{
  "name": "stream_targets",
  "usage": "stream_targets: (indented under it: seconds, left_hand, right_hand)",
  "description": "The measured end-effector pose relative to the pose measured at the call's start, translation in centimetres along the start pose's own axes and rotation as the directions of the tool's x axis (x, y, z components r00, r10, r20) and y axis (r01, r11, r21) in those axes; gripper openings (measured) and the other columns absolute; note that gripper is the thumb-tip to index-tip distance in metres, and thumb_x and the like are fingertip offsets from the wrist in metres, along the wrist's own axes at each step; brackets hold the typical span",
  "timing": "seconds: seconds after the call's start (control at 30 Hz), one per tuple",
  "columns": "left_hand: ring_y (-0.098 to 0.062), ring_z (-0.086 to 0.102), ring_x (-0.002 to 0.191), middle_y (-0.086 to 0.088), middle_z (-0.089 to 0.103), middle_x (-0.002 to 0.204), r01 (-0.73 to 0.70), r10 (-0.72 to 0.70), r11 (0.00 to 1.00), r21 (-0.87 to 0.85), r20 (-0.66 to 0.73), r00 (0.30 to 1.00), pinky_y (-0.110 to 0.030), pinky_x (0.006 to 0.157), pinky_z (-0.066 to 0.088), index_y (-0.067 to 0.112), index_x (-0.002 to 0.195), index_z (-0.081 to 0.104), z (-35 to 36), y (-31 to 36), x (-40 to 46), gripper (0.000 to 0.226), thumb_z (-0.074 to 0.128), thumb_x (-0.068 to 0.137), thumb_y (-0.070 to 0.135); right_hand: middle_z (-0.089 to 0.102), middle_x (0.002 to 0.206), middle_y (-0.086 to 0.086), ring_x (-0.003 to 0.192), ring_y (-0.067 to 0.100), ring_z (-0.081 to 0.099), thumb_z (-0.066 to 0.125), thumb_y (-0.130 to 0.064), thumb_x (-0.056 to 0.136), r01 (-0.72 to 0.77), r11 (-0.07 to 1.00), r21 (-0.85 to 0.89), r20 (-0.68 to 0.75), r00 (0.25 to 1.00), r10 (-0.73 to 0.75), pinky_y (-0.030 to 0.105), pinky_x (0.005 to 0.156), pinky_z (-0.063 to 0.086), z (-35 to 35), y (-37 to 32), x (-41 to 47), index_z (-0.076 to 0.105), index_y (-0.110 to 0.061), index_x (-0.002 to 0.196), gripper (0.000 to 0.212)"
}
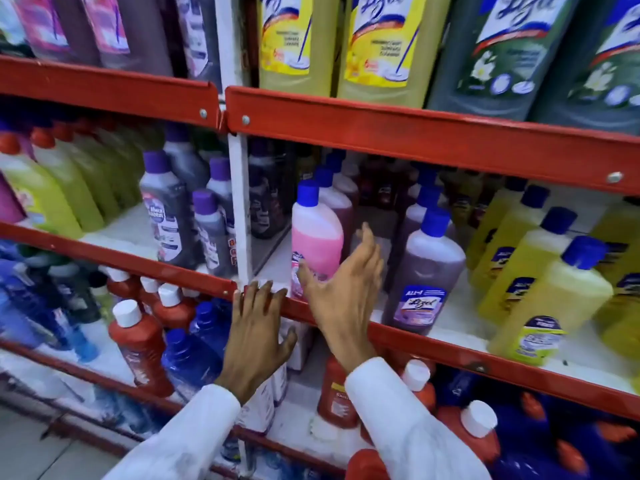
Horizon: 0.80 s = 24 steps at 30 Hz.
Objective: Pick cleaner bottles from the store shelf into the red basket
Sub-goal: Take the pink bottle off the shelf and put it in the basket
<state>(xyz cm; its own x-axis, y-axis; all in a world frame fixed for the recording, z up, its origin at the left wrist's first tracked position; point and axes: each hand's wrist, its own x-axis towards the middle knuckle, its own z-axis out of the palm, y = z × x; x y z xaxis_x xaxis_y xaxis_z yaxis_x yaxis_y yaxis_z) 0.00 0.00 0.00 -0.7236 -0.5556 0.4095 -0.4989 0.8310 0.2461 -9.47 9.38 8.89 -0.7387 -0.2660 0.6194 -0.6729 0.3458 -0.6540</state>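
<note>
Two white sleeves (408,420) enter from the bottom edge, nearest the camera. Left hand (254,336) lies flat, fingers spread, fingertips resting on the red front rail (433,344) of the middle shelf beside the white upright post (240,216); it grips nothing. Right hand (341,292) is raised over the same rail, fingers apart and empty, thumb close against the label of a pink cleaner bottle (317,244) with a blue cap; actual contact cannot be confirmed.

Just right of that hand stands a purple Lizol bottle (424,275), upright at the shelf front, then a row of yellow bottles (550,299) running back. Left of the post, grey bottles with purple caps (166,216) and green ones (52,192) occupy the white shelf board. Below the rail sit red bottles with white caps (140,344) and dark blue ones (188,358). Above, large yellow Lizol containers (384,43) and dark green ones (498,53) fill the upper shelf. Pale floor tile (38,445) shows at lower left. No basket is in view.
</note>
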Motion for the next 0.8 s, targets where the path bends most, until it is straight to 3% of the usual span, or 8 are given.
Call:
stream_targets:
  seconds: [0.13, 0.27, 0.37, 0.53, 0.6, 0.67, 0.73, 0.8]
  left_hand:
    - [-0.039, 0.027, 0.145, -0.016, 0.042, 0.149, -0.038, 0.038, 0.999, -0.022, -0.015, 0.999, -0.060, 0.119, 0.023, 0.015, 0.138, 0.037, 0.7, -0.5, 0.1, 0.067, 0.062, 0.080, 0.039]
    - [-0.039, 0.026, 0.145, -0.016, 0.041, 0.150, -0.067, 0.066, 0.998, -0.019, -0.026, 0.997, -0.060, 0.120, 0.021, 0.015, 0.140, 0.037, 0.7, -0.9, -0.1, 0.069, 0.064, 0.080, 0.036]
    - [-0.038, 0.024, 0.146, -0.014, 0.040, 0.151, -0.070, 0.070, 0.997, -0.027, -0.014, 0.997, -0.059, 0.121, 0.017, 0.017, 0.142, 0.036, 0.5, -1.0, -0.1, 0.071, 0.063, 0.079, 0.036]
    - [-0.032, 0.032, 0.145, -0.011, 0.049, 0.146, -0.151, 0.148, 0.982, -0.111, -0.040, 0.988, -0.053, 0.122, 0.021, 0.011, 0.139, 0.044, 0.4, -0.1, 0.3, 0.062, 0.060, 0.084, 0.035]
    - [-0.031, 0.038, 0.141, -0.010, 0.054, 0.142, -0.195, 0.195, 0.971, -0.139, -0.017, 0.981, -0.048, 0.122, 0.023, 0.012, 0.136, 0.047, 0.4, 0.7, 0.5, 0.058, 0.060, 0.084, 0.033]
    - [-0.033, 0.050, 0.129, -0.010, 0.062, 0.130, -0.222, 0.221, 0.959, -0.178, -0.023, 0.975, -0.046, 0.120, 0.028, 0.015, 0.128, 0.054, 0.3, 1.6, 0.7, 0.051, 0.059, 0.080, 0.032]
    - [-0.033, 0.060, 0.109, -0.009, 0.071, 0.111, -0.245, 0.234, 0.950, -0.193, -0.077, 0.969, -0.049, 0.115, 0.036, 0.017, 0.113, 0.063, 0.1, 2.5, 0.7, 0.042, 0.055, 0.077, 0.036]
    - [-0.031, 0.064, 0.095, -0.005, 0.073, 0.096, -0.262, 0.249, 0.951, -0.164, -0.096, 0.964, -0.056, 0.105, 0.043, 0.019, 0.106, 0.067, 0.0, 3.1, 0.6, 0.044, 0.050, 0.074, 0.044]
  right_hand:
    - [0.053, 0.142, 0.014, 0.128, 0.035, 0.052, 0.088, -0.045, 0.062, -0.260, 0.952, 0.161, -0.053, 0.961, 0.271, 0.045, 0.103, 0.046, 4.6, -2.0, 0.5, 0.032, -0.011, 0.147, 0.108]
    - [0.060, 0.129, 0.011, 0.114, 0.034, 0.062, 0.091, -0.034, 0.056, -0.308, 0.902, 0.304, -0.125, 0.925, 0.358, 0.042, 0.092, 0.055, 6.6, -1.7, 1.7, 0.040, -0.013, 0.136, 0.097]
    - [0.058, 0.116, 0.002, 0.102, 0.027, 0.062, 0.093, -0.028, 0.051, -0.247, 0.873, 0.421, -0.152, 0.930, 0.336, 0.027, 0.081, 0.053, 5.9, -1.3, 2.3, 0.044, -0.013, 0.128, 0.093]
    - [0.059, 0.115, -0.004, 0.098, 0.005, 0.061, 0.087, -0.038, 0.050, 0.005, 0.837, 0.548, -0.216, 0.967, 0.136, 0.009, 0.070, 0.049, 0.7, -2.1, 2.8, 0.040, -0.031, 0.121, 0.085]
    - [0.061, 0.110, -0.006, 0.092, 0.003, 0.061, 0.083, -0.035, 0.050, 0.045, 0.771, 0.635, -0.186, 0.978, 0.096, 0.015, 0.073, 0.050, -1.6, -2.5, 3.4, 0.043, -0.026, 0.120, 0.081]
    - [0.064, 0.097, 0.007, 0.079, 0.017, 0.063, 0.078, -0.027, 0.047, -0.047, 0.584, 0.810, -0.009, 0.996, 0.093, 0.029, 0.066, 0.052, -3.9, -2.6, 4.0, 0.051, -0.008, 0.118, 0.078]
    - [0.065, 0.080, 0.013, 0.066, 0.026, 0.061, 0.077, -0.023, 0.035, -0.262, 0.240, 0.935, 0.262, 0.965, 0.034, 0.032, 0.063, 0.049, -5.8, -2.3, 4.3, 0.058, 0.001, 0.105, 0.077]
    - [0.066, 0.083, 0.008, 0.064, 0.025, 0.062, 0.081, -0.027, 0.031, -0.474, -0.077, 0.877, 0.457, 0.874, -0.166, 0.033, 0.065, 0.048, -7.4, -2.2, 4.3, 0.061, -0.003, 0.105, 0.080]
